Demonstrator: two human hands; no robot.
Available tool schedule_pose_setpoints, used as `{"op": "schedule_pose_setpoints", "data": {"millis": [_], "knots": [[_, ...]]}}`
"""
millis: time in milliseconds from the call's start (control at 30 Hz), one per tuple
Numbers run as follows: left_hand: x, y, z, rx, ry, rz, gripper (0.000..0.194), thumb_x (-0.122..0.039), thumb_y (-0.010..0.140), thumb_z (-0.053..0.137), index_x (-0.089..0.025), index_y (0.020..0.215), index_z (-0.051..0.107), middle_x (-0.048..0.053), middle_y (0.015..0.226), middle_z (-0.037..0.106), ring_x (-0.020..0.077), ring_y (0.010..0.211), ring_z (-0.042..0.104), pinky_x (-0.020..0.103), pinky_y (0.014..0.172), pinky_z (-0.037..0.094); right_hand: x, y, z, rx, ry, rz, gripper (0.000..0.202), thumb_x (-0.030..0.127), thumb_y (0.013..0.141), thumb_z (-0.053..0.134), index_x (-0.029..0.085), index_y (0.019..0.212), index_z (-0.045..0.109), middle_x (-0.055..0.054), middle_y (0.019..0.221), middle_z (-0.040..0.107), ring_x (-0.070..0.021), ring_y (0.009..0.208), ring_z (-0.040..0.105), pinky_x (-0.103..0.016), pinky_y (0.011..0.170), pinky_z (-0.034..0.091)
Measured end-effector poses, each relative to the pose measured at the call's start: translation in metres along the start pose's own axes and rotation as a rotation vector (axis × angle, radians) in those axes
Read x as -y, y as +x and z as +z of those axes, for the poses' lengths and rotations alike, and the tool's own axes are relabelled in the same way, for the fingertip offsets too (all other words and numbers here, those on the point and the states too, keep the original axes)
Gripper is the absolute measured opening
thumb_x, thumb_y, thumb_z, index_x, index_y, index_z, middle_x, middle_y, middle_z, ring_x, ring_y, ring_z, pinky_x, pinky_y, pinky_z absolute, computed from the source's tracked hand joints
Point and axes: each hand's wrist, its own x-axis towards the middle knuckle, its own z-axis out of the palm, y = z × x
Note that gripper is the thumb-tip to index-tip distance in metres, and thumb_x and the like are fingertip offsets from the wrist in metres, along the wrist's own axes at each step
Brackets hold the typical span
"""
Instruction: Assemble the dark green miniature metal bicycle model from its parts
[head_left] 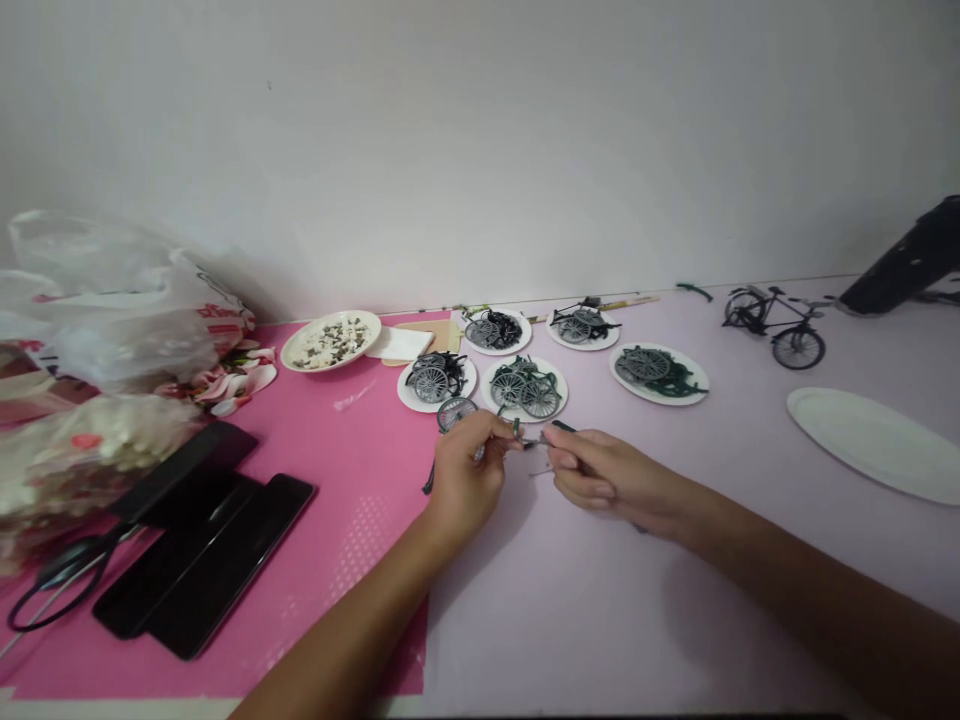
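My left hand [466, 475] is closed in a pinch around a partly built model bicycle. One spoked wheel [456, 412] of it shows behind the knuckles, and a small green piece [517, 427] sticks up at the fingertips. Close by on the right, my right hand [611, 472] grips a thin dark tool with a greyish tip, mostly hidden by the fingers. Its tip meets the piece at my left fingertips. Just beyond my hands, a white plate [562, 408] bears grey wheels and green parts.
More white plates [405, 405] of model parts stand behind. A finished model bicycle [776, 322] and an oval plate [877, 445] are at right. At left lie a black phone [229, 570], plastic bags [112, 300] and a dish [287, 355] of small pieces.
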Motion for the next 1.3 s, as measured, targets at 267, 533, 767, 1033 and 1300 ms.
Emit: {"op": "schedule_pose_setpoints", "data": {"millis": [267,533,767,1033,1300], "knots": [[0.004,0.002,0.005,0.068,-0.167,-0.31,0.003,-0.02,0.089,0.068,-0.018,0.087,0.067,0.003,0.079,0.072,0.0136,0.062,0.062,0.025,0.06,0.049,-0.009,0.003,0.0,-0.299,-0.459,-0.264,0.053,0.063,0.105,0.041,0.024,0.069,0.035,0.006,0.059,0.034,-0.0121,0.053,0.029,-0.028,0.051,0.024],[0.005,0.005,0.003,0.054,-0.214,-0.364,0.006,-0.021,0.09,0.068,-0.017,0.095,0.067,0.003,0.085,0.071,0.0119,0.062,0.06,0.024,0.06,0.047,-0.011,0.005,-0.007,-0.468,-0.925,-0.643,0.029,0.041,0.105,0.054,0.022,0.083,0.06,0.0,0.071,0.057,-0.0162,0.063,0.051,-0.03,0.057,0.039],[0.004,0.006,0.002,0.094,-0.207,-0.372,0.01,-0.023,0.094,0.065,-0.017,0.101,0.068,0.005,0.09,0.073,0.0122,0.065,0.062,0.024,0.061,0.049,-0.016,0.013,-0.015,-0.554,-1.013,-1.012,0.017,0.025,0.098,0.067,0.028,0.112,0.076,-0.004,0.08,0.069,-0.0191,0.065,0.056,-0.036,0.063,0.049],[0.005,0.005,0.003,0.101,-0.287,-0.379,0.009,-0.02,0.093,0.065,-0.017,0.101,0.068,0.004,0.085,0.071,0.0122,0.064,0.064,0.024,0.062,0.051,-0.011,0.011,-0.01,-0.582,-1.05,-1.104,0.02,0.019,0.094,0.069,0.029,0.109,0.079,-0.004,0.078,0.069,-0.0197,0.067,0.056,-0.036,0.062,0.049],[0.001,0.008,0.001,0.098,-0.302,-0.383,0.008,-0.015,0.091,0.065,-0.016,0.098,0.068,0.004,0.084,0.071,0.0115,0.062,0.063,0.024,0.061,0.051,-0.012,0.011,-0.01,-0.576,-1.058,-1.111,0.021,0.017,0.094,0.069,0.029,0.11,0.079,-0.004,0.079,0.069,-0.0206,0.07,0.058,-0.036,0.062,0.049]]}}
